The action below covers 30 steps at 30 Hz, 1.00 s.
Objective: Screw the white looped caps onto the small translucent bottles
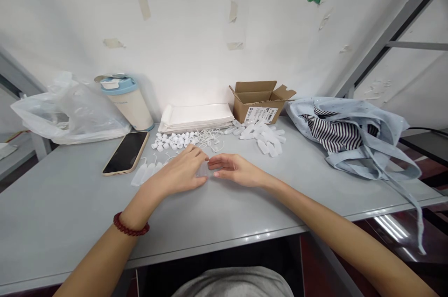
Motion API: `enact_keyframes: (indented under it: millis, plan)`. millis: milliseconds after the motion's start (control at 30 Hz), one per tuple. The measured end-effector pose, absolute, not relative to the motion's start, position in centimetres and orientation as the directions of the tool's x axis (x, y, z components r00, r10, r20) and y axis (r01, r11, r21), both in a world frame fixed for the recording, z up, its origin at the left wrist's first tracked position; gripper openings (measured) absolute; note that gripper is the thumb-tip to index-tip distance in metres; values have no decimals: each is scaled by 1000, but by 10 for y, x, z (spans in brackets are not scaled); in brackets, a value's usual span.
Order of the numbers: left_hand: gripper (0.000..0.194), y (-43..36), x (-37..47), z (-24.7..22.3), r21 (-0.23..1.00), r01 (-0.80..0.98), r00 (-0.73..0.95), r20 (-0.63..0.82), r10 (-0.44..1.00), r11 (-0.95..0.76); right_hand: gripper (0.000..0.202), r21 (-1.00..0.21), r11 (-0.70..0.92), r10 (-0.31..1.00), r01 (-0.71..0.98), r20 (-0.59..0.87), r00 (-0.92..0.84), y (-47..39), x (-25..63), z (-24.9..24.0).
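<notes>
My left hand (185,168), with a red bead bracelet at the wrist, rests palm down near the table's middle. Its thumb is apart from the fingers. In that gap lies a translucent plastic piece (202,170), partly hidden by the hand. Facing it, my right hand (238,169) has its fingers lightly curved, thumb apart, and nothing visible between them. Behind the left wrist, several translucent bottles with thin stems (147,172) lie in a row. White caps (175,140) and thin white tubes (209,138) are heaped just beyond the hands. Loose translucent bottles (266,136) are piled to the right.
A phone (126,153), a tumbler (129,103) and a plastic bag (70,115) are on the left. Against the wall are a white stack (196,117) and an open cardboard box (261,103). A blue cloth bag (381,122) lies right, its straps over the table's edge.
</notes>
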<state>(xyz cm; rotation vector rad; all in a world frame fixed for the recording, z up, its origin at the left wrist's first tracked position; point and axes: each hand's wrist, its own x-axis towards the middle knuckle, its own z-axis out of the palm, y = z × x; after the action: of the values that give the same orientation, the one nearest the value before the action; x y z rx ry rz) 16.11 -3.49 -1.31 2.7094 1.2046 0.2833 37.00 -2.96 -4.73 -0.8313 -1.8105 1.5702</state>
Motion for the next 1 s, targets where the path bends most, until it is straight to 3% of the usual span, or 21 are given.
enact_keyframes:
  millis: [667, 867, 1000]
  plan:
    - [17, -35, 160, -15, 236, 724, 647, 95, 757, -648, 40, -998, 31, 800, 54, -8, -599, -28, 371, -48]
    - [37, -35, 158, -12, 238, 738, 622, 121, 774, -631, 34, -994, 57, 827, 96, -7, -563, -27, 375, -42]
    - [57, -32, 159, -10, 246, 781, 544, 181, 819, -574, 23, -947, 174, 909, 271, 48, -415, -19, 381, -37]
